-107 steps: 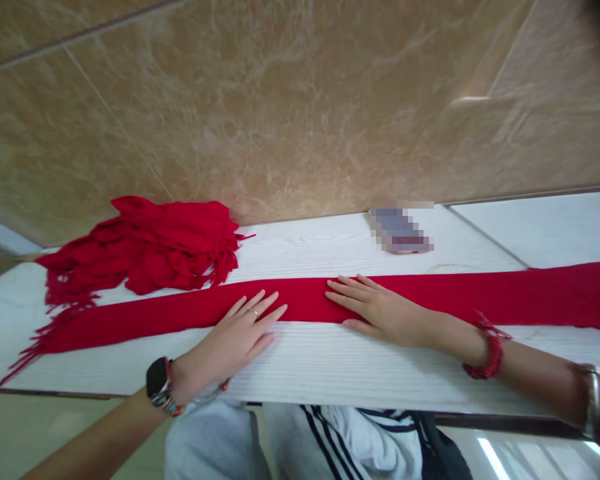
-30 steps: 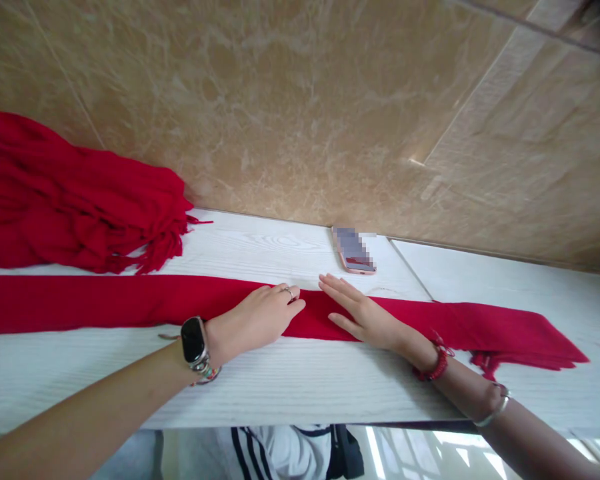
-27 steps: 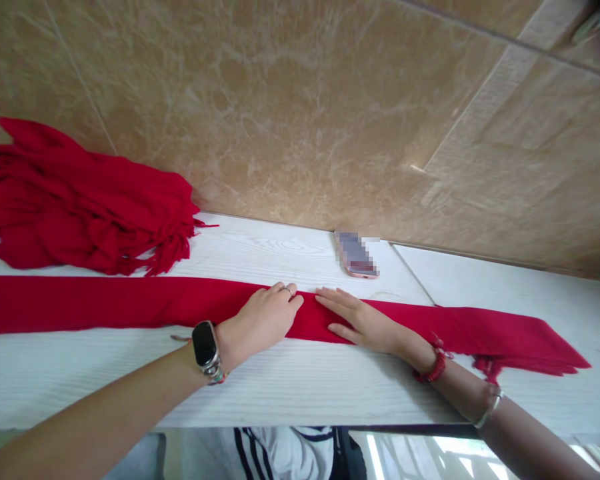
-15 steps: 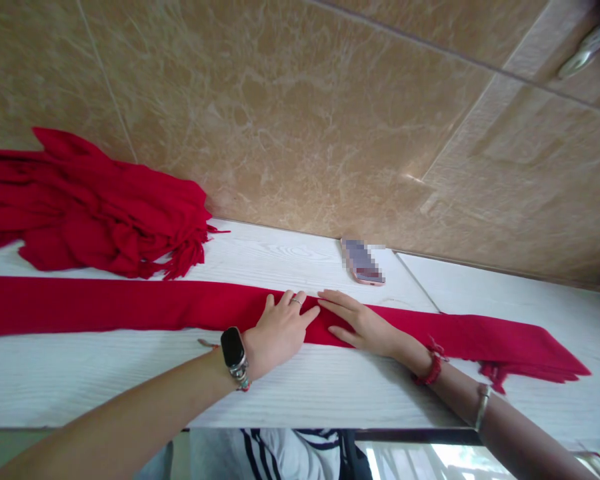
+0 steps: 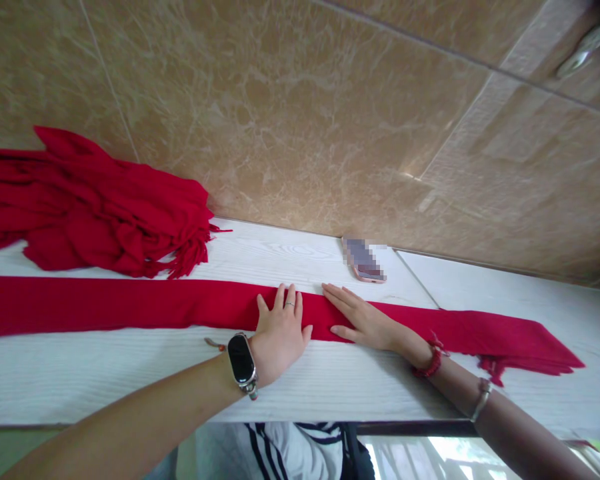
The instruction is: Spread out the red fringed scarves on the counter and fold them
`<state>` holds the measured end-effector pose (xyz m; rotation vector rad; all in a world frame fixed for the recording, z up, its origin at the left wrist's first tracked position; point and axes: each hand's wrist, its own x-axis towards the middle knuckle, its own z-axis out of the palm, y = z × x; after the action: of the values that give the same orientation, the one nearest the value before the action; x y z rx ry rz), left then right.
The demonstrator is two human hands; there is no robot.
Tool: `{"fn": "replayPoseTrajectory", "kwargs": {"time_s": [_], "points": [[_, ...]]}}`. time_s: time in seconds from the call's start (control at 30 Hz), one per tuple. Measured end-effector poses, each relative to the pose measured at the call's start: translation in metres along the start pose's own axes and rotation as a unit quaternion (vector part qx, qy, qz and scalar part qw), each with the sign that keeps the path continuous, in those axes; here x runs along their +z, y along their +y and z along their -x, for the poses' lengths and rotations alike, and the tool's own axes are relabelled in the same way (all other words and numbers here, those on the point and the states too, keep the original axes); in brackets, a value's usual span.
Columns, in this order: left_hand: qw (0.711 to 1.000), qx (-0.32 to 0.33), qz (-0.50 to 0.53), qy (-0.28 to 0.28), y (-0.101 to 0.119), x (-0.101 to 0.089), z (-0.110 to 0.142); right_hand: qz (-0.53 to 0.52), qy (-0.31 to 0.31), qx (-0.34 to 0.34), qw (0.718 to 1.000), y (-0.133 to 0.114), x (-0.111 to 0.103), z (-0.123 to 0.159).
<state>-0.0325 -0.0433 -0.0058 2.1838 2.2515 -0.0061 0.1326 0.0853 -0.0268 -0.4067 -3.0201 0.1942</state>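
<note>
A red scarf [image 5: 145, 305] lies folded into a long narrow strip across the table, running past the left edge of the view. Its fringe shows under the strip near the right end. My left hand [image 5: 283, 333] rests palm down on the middle of the strip, fingers spread. Just right of it, my right hand [image 5: 363, 321] lies flat on the same strip, fingers stretched toward the left and thumb apart. A short stretch of red cloth shows between the two hands. Neither hand grips the fabric.
A crumpled heap of red fringed cloth [image 5: 105, 207] sits at the back left, against the brown marbled wall [image 5: 280, 113]. A phone [image 5: 364, 260] lies behind the strip by the wall. The white wood-grain table [image 5: 130, 380] has its front edge close to my body.
My left hand has turned, so its fingers now point more toward the wall, and the gap to my right hand has widened a little. My right hand stays nearly in place.
</note>
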Motion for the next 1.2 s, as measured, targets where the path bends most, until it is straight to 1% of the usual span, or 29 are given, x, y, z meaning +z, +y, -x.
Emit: {"fn": "replayPoseTrajectory", "kwargs": {"time_s": [0.07, 0.17, 0.23, 0.3, 0.37, 0.5, 0.6, 0.67, 0.73, 0.8, 0.87, 0.97, 1.03, 1.1, 1.13, 1.2], "points": [[0.999, 0.042, 0.009, 0.002, -0.004, 0.002, -0.003, 0.002, 0.008, -0.002, 1.000, 0.000, 0.000, 0.000], [0.997, 0.074, 0.027, -0.005, -0.012, 0.002, -0.008, 0.001, 0.042, -0.019, 0.999, -0.002, -0.002, 0.002], [0.994, 0.097, 0.045, -0.039, -0.018, 0.000, -0.010, -0.002, 0.041, -0.024, 0.999, -0.004, -0.004, 0.006], [0.988, 0.117, 0.066, -0.081, -0.024, -0.003, -0.012, -0.002, 0.016, -0.018, 1.000, -0.006, -0.004, 0.009], [0.984, 0.123, 0.080, -0.104, -0.027, -0.005, -0.014, 0.005, -0.001, -0.008, 1.000, -0.008, -0.002, 0.012], [0.984, 0.122, 0.082, -0.099, -0.026, -0.004, -0.014, 0.019, -0.006, -0.008, 1.000, -0.007, 0.002, 0.013], [0.986, 0.132, 0.072, -0.074, -0.032, -0.002, -0.005, 0.027, -0.008, -0.017, 0.999, -0.005, 0.004, 0.013], [0.987, 0.140, 0.056, -0.056, -0.048, -0.001, 0.008, 0.031, 0.000, -0.020, 0.999, -0.005, 0.004, 0.014], [0.989, 0.137, 0.035, -0.049, -0.073, 0.001, 0.027, 0.032, 0.005, -0.025, 0.999, -0.004, 0.005, 0.014], [0.994, 0.104, 0.012, -0.038, -0.105, 0.003, 0.051, 0.031, 0.004, -0.030, 0.999, -0.003, 0.006, 0.014], [0.999, 0.050, -0.008, -0.012, -0.137, 0.005, 0.077, 0.027, 0.004, -0.031, 0.999, -0.001, 0.009, 0.015], [1.000, 0.012, -0.017, -0.014, -0.175, 0.006, 0.115, 0.018, 0.006, -0.021, 1.000, 0.004, 0.014, 0.018], [0.999, -0.010, -0.026, -0.021, -0.188, 0.002, 0.135, 0.008, 0.003, -0.009, 1.000, 0.007, 0.017, 0.019], [0.998, -0.038, -0.038, -0.031, -0.195, -0.005, 0.149, -0.002, 0.002, -0.010, 1.000, 0.006, 0.017, 0.016], [0.997, -0.051, -0.043, -0.032, -0.198, -0.009, 0.154, -0.005, 0.005, -0.016, 1.000, 0.002, 0.015, 0.011], [0.996, -0.078, -0.051, -0.014, -0.204, -0.014, 0.156, -0.006, 0.017, -0.039, 0.999, -0.013, 0.008, -0.006]]}}
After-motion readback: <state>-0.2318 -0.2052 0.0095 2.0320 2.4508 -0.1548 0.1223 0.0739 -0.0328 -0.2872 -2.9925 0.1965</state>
